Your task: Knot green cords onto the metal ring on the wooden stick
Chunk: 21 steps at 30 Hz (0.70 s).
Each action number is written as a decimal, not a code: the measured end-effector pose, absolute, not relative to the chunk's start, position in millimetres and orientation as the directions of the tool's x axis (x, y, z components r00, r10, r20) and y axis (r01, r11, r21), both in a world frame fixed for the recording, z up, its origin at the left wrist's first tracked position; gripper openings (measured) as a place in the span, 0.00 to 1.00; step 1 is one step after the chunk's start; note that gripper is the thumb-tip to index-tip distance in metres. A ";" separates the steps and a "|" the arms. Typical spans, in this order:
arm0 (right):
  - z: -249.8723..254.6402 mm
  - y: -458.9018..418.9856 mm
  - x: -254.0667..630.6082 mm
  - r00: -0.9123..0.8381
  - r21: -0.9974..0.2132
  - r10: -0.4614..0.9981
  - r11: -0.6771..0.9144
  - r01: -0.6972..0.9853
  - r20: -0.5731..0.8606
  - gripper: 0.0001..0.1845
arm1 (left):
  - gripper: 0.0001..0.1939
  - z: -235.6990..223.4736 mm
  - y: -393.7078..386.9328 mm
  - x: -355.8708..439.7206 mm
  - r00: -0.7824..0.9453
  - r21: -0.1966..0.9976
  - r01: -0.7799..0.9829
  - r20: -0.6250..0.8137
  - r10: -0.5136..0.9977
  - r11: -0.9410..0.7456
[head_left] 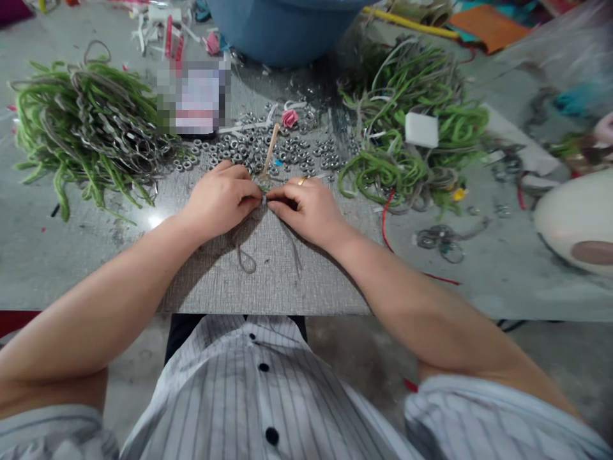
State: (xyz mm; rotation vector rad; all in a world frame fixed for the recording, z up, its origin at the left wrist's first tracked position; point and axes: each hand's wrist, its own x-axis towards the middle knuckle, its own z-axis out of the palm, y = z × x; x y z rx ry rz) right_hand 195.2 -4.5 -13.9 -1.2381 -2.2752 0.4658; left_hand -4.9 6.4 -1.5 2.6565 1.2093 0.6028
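My left hand (221, 197) and my right hand (310, 209) meet over the middle of the table, fingertips almost touching. Both are closed in a pinch on a thin grey cord. A small pale bit shows between the fingertips, too small to make out. One part of the grey cord (246, 262) hangs in a loop below my left hand, and loose ends trail below my right. Just beyond my fingers lie many small metal rings (230, 148), like nuts or eyelets. A thin wooden stick (271, 150) rises behind my fingertips.
At left lies a bundle of green and grey cords (71, 128) with metal rings. Another tangled green cord pile (407, 160) at right bears a white block (422, 130). A blue basin (292, 29) stands at the back, a blurred-out phone-like object (196, 102) near it. A white rounded object (579, 220) sits far right.
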 end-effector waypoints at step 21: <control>-15.5 -5.3 192.6 -0.468 -0.463 0.838 0.545 0.699 0.280 0.05 | 0.10 -2.4 4.6 -2.9 0.617 0.294 0.663 0.308 0.725 -0.689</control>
